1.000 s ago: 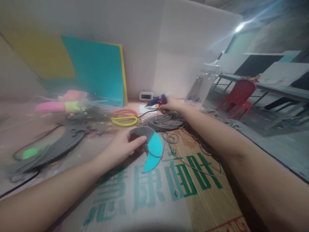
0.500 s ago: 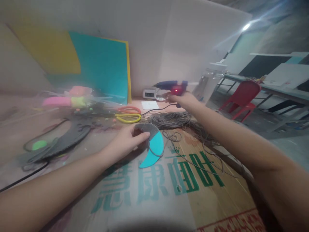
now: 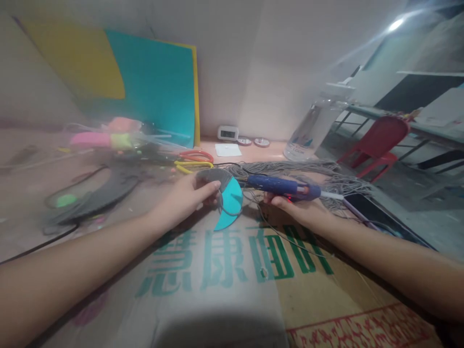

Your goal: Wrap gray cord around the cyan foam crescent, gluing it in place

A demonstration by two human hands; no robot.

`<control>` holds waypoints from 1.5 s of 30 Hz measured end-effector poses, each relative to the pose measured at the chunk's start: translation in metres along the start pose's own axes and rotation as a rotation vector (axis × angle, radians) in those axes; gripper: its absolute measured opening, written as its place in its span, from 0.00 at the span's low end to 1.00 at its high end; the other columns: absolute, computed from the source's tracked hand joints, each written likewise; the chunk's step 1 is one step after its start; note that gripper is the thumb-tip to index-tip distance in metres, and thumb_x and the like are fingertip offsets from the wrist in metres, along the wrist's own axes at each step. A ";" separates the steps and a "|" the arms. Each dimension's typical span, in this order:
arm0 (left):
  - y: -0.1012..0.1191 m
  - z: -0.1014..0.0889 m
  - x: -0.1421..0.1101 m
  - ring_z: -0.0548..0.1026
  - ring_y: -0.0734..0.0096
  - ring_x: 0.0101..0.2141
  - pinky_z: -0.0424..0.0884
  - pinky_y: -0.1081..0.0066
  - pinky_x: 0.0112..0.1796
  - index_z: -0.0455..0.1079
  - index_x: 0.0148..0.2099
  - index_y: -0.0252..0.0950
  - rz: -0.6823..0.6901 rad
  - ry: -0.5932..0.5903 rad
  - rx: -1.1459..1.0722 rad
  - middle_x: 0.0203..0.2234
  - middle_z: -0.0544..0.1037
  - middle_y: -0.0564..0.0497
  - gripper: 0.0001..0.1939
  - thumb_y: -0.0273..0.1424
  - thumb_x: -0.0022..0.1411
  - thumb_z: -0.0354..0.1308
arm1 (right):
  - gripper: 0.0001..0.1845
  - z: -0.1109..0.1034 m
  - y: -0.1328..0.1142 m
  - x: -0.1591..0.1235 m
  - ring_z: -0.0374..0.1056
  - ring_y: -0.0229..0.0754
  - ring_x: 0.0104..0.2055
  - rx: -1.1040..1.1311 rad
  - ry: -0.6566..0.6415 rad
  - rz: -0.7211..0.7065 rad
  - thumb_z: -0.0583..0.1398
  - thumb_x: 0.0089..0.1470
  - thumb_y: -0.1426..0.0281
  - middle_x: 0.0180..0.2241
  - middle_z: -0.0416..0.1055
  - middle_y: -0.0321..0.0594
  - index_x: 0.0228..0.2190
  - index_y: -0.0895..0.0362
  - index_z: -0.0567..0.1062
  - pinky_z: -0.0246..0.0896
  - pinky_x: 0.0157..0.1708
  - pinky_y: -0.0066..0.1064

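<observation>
My left hand (image 3: 190,195) presses down on a crescent-shaped teal foam piece (image 3: 228,205) whose upper part is wrapped in grey cord; the thumb lies on the wrapped end. My right hand (image 3: 295,208) is closed round a blue glue gun (image 3: 281,186) with a red light, held level with its nozzle pointing left, close to the crescent. A clear glue stick pokes out of the gun's back end. Both rest over a cardboard sheet (image 3: 224,280) with green printed characters.
A heap of grey cord (image 3: 290,169) lies behind the gun. Red and yellow scissors (image 3: 194,160), a small clock (image 3: 228,132), a white card (image 3: 227,150), a plastic bottle (image 3: 308,133), teal and yellow foam sheets (image 3: 159,92), a black foam cut-out (image 3: 97,198), a phone (image 3: 377,212) and a red chair (image 3: 380,142) surround me.
My right hand picked up the glue gun from the back of the table, lifted it, then brought it down and forward beside the crescent. My left hand stayed on the crescent.
</observation>
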State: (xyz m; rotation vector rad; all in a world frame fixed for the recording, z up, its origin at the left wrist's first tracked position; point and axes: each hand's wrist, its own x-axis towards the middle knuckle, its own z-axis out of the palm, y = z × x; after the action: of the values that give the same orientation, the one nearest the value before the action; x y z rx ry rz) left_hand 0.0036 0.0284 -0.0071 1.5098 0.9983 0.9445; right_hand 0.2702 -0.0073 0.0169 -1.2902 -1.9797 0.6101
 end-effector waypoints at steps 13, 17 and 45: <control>0.007 -0.001 -0.002 0.71 0.72 0.24 0.63 0.75 0.25 0.71 0.40 0.36 0.056 0.036 0.229 0.24 0.74 0.54 0.16 0.44 0.59 0.58 | 0.13 0.006 -0.005 -0.003 0.69 0.42 0.27 -0.087 -0.073 -0.048 0.62 0.52 0.57 0.25 0.71 0.38 0.27 0.53 0.70 0.67 0.28 0.36; 0.009 -0.001 -0.002 0.70 0.72 0.24 0.62 0.75 0.23 0.71 0.40 0.35 0.031 0.033 0.234 0.23 0.73 0.54 0.17 0.44 0.58 0.58 | 0.10 0.007 -0.006 -0.003 0.69 0.43 0.29 -0.058 -0.084 -0.048 0.63 0.51 0.60 0.27 0.72 0.38 0.28 0.53 0.70 0.69 0.31 0.37; 0.010 0.001 -0.001 0.70 0.72 0.25 0.62 0.75 0.24 0.71 0.38 0.36 0.042 0.012 0.209 0.23 0.73 0.54 0.15 0.43 0.59 0.58 | 0.13 0.011 0.004 -0.003 0.70 0.43 0.31 -0.107 -0.045 0.005 0.65 0.47 0.59 0.29 0.76 0.39 0.31 0.55 0.76 0.66 0.32 0.34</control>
State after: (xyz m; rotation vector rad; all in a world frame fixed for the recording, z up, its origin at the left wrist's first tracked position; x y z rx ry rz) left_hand 0.0053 0.0258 0.0027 1.7063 1.1049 0.9010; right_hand 0.2650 -0.0089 0.0062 -1.3563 -2.0716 0.5463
